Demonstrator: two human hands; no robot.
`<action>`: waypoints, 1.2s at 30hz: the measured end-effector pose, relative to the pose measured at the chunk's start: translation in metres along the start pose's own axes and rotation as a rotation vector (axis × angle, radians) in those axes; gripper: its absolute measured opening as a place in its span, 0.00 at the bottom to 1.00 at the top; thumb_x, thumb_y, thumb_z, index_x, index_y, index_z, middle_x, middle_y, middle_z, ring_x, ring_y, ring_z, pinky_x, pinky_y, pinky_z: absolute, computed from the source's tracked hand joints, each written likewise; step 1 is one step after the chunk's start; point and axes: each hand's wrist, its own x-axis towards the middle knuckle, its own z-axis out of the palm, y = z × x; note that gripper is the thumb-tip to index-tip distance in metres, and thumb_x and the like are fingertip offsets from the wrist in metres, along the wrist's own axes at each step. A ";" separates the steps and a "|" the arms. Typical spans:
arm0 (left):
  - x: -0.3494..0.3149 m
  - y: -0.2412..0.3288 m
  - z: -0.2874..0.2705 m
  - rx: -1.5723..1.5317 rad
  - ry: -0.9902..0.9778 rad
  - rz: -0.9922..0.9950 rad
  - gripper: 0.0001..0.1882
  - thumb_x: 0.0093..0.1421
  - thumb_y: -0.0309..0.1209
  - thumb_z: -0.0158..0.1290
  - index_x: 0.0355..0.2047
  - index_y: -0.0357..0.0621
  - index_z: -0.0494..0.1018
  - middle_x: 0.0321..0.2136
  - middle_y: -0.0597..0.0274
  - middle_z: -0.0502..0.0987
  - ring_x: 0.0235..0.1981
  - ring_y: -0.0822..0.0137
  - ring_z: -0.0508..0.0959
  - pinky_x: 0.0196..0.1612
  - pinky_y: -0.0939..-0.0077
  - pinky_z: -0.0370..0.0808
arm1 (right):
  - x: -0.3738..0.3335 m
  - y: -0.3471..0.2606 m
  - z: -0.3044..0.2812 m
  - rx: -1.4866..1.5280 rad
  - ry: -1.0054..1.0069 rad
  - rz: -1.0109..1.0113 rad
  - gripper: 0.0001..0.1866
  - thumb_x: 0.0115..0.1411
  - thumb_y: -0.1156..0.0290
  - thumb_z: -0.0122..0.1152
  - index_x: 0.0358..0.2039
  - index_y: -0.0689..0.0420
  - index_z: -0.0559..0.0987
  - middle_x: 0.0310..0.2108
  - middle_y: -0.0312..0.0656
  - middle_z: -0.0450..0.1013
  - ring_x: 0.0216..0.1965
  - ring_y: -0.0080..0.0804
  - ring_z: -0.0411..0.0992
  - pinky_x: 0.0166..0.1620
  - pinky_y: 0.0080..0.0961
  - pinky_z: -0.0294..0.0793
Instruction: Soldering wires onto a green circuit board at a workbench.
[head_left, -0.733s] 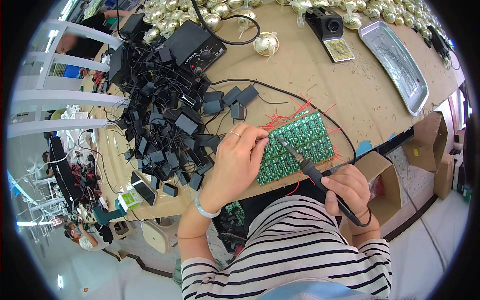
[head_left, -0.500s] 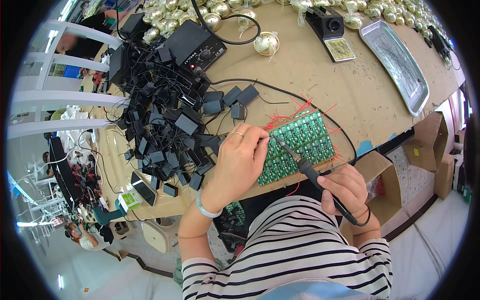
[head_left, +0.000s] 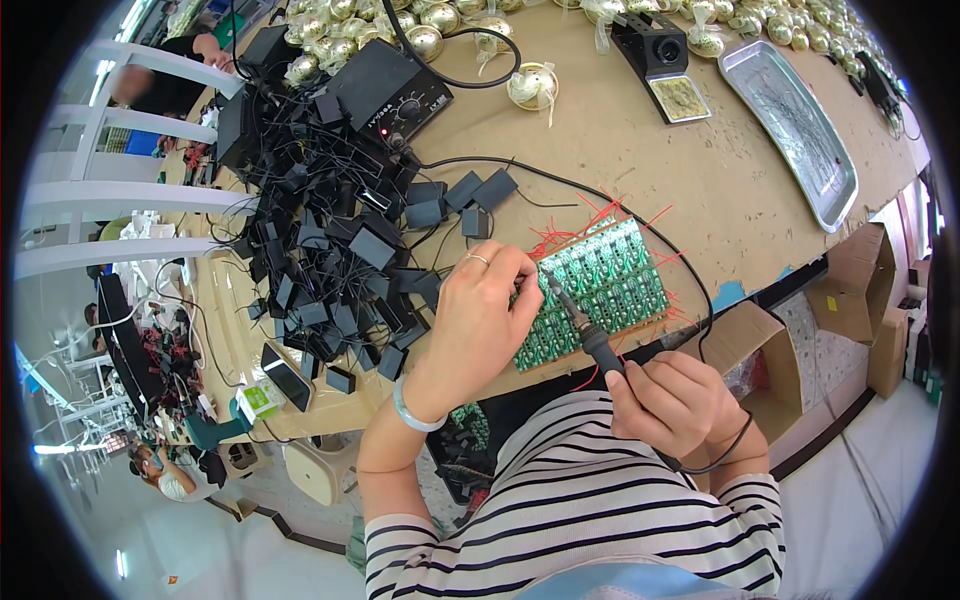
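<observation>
A green circuit board panel [head_left: 600, 285] with rows of silvery solder points lies at the table's near edge, with thin red wires sticking out around it. My right hand [head_left: 675, 400] is closed around the dark handle of a soldering iron [head_left: 600, 348], whose tip points at the panel's upper left part. Whether the tip touches the board I cannot tell. My left hand [head_left: 485, 310] rests at the panel's left edge, thumb and fingers pinched together close to the tip. Whatever is in that pinch is too small to make out.
Left of the panel lies a heap of black boxes with leads [head_left: 330, 240]. Behind it stands a black soldering station [head_left: 390, 95]. Farther back are an iron stand [head_left: 655, 50], a metal tray [head_left: 790, 130] and many gold balls [head_left: 425, 42]. The iron's black cable [head_left: 590, 183] arcs past the panel.
My right hand has shifted slightly left and downward, so the soldering iron stands steeper. My left fingers have curled in a little at the panel's edge.
</observation>
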 end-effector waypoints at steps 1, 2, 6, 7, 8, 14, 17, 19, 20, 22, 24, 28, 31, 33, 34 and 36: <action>0.001 -0.001 0.001 -0.010 -0.001 -0.007 0.06 0.57 0.20 0.59 0.32 0.37 0.72 0.28 0.53 0.75 0.31 0.51 0.77 0.36 0.57 0.74 | 0.001 0.000 -0.001 0.003 -0.011 0.008 0.12 0.59 0.71 0.63 0.38 0.67 0.82 0.31 0.44 0.77 0.27 0.31 0.74 0.34 0.26 0.78; 0.001 -0.001 0.001 -0.012 -0.001 -0.005 0.06 0.57 0.20 0.59 0.32 0.37 0.72 0.28 0.53 0.75 0.31 0.51 0.77 0.36 0.57 0.74 | 0.000 0.001 -0.002 0.001 -0.012 0.009 0.12 0.59 0.71 0.63 0.38 0.67 0.82 0.31 0.44 0.77 0.27 0.31 0.74 0.34 0.26 0.78; 0.002 0.000 0.000 -0.018 0.001 -0.018 0.06 0.56 0.20 0.60 0.31 0.36 0.73 0.28 0.53 0.75 0.30 0.51 0.77 0.35 0.58 0.74 | -0.010 0.002 -0.020 0.169 0.111 0.183 0.12 0.56 0.75 0.65 0.41 0.66 0.82 0.32 0.45 0.78 0.28 0.34 0.76 0.33 0.29 0.79; 0.002 0.000 0.000 -0.020 0.006 -0.011 0.06 0.56 0.20 0.60 0.31 0.36 0.73 0.28 0.53 0.75 0.30 0.51 0.77 0.35 0.58 0.75 | -0.013 -0.001 -0.025 0.186 0.156 0.264 0.13 0.56 0.74 0.67 0.42 0.66 0.81 0.33 0.45 0.79 0.29 0.35 0.77 0.33 0.30 0.79; 0.002 0.000 0.000 -0.021 0.005 -0.010 0.06 0.56 0.20 0.60 0.31 0.36 0.73 0.28 0.53 0.75 0.30 0.51 0.77 0.35 0.58 0.75 | -0.016 -0.004 -0.026 0.187 0.211 0.321 0.18 0.57 0.67 0.71 0.43 0.66 0.81 0.34 0.45 0.79 0.30 0.37 0.78 0.34 0.31 0.79; 0.000 0.000 -0.002 0.013 -0.014 -0.020 0.05 0.57 0.22 0.60 0.31 0.37 0.74 0.29 0.54 0.76 0.29 0.52 0.77 0.34 0.59 0.75 | -0.019 -0.004 -0.022 0.182 0.229 0.337 0.13 0.57 0.73 0.65 0.43 0.65 0.81 0.33 0.43 0.79 0.28 0.36 0.77 0.32 0.30 0.79; 0.000 0.003 -0.003 0.060 0.000 -0.046 0.04 0.57 0.23 0.60 0.31 0.37 0.75 0.34 0.55 0.76 0.29 0.52 0.78 0.34 0.59 0.75 | -0.021 -0.004 -0.022 0.191 0.227 0.331 0.13 0.55 0.76 0.63 0.42 0.64 0.81 0.33 0.43 0.79 0.27 0.36 0.77 0.32 0.30 0.79; -0.003 -0.001 -0.002 0.118 0.050 -0.003 0.09 0.55 0.24 0.64 0.37 0.38 0.79 0.36 0.56 0.77 0.29 0.63 0.78 0.33 0.70 0.76 | -0.021 -0.004 -0.022 0.196 0.229 0.328 0.13 0.54 0.77 0.62 0.42 0.64 0.81 0.33 0.42 0.79 0.27 0.35 0.76 0.31 0.31 0.79; -0.004 -0.002 -0.003 0.120 0.051 -0.004 0.09 0.55 0.24 0.64 0.37 0.38 0.79 0.36 0.56 0.77 0.29 0.63 0.78 0.33 0.70 0.76 | -0.021 -0.004 -0.021 0.199 0.236 0.338 0.13 0.53 0.78 0.61 0.41 0.65 0.81 0.32 0.42 0.79 0.27 0.35 0.76 0.31 0.31 0.79; -0.005 -0.005 -0.004 0.111 0.164 0.015 0.16 0.55 0.24 0.66 0.44 0.38 0.78 0.38 0.54 0.77 0.36 0.58 0.80 0.41 0.69 0.78 | -0.020 -0.005 -0.022 0.201 0.245 0.350 0.14 0.52 0.80 0.60 0.41 0.65 0.81 0.32 0.42 0.78 0.26 0.35 0.76 0.31 0.31 0.79; -0.010 -0.007 -0.006 0.036 0.194 0.004 0.18 0.56 0.24 0.66 0.46 0.37 0.77 0.39 0.53 0.77 0.39 0.57 0.80 0.45 0.68 0.77 | -0.019 -0.005 -0.023 0.206 0.248 0.362 0.15 0.51 0.81 0.58 0.40 0.65 0.81 0.31 0.42 0.78 0.26 0.35 0.76 0.31 0.30 0.78; -0.027 -0.030 -0.014 -0.047 0.148 0.081 0.22 0.58 0.22 0.65 0.53 0.36 0.74 0.42 0.52 0.77 0.42 0.56 0.79 0.49 0.68 0.76 | -0.023 -0.004 -0.023 0.219 0.253 0.358 0.14 0.51 0.81 0.59 0.40 0.65 0.81 0.31 0.42 0.78 0.26 0.35 0.76 0.31 0.30 0.78; -0.032 -0.027 -0.016 -0.022 0.085 0.134 0.23 0.59 0.22 0.63 0.55 0.36 0.73 0.44 0.52 0.77 0.44 0.56 0.79 0.51 0.67 0.75 | -0.023 -0.004 -0.022 0.238 0.253 0.349 0.14 0.51 0.81 0.59 0.41 0.65 0.81 0.31 0.42 0.78 0.26 0.35 0.76 0.31 0.30 0.78; -0.023 -0.016 -0.010 -0.076 0.225 0.014 0.17 0.61 0.22 0.62 0.50 0.35 0.77 0.42 0.51 0.78 0.45 0.54 0.79 0.51 0.66 0.75 | -0.020 -0.005 -0.021 0.243 0.251 0.362 0.14 0.51 0.81 0.59 0.41 0.65 0.81 0.31 0.42 0.78 0.26 0.35 0.76 0.31 0.30 0.78; -0.015 -0.012 -0.006 -0.115 0.292 -0.055 0.13 0.62 0.22 0.61 0.47 0.34 0.78 0.43 0.49 0.79 0.46 0.54 0.79 0.51 0.67 0.75 | -0.019 -0.005 -0.021 0.242 0.250 0.359 0.14 0.51 0.81 0.59 0.41 0.65 0.81 0.31 0.42 0.78 0.26 0.35 0.76 0.31 0.30 0.78; -0.008 -0.023 -0.003 -0.026 0.258 0.010 0.13 0.62 0.22 0.60 0.47 0.34 0.78 0.43 0.50 0.80 0.46 0.55 0.80 0.51 0.67 0.75 | -0.019 -0.007 -0.022 0.250 0.251 0.374 0.15 0.51 0.81 0.60 0.41 0.65 0.81 0.31 0.42 0.78 0.26 0.36 0.76 0.31 0.30 0.78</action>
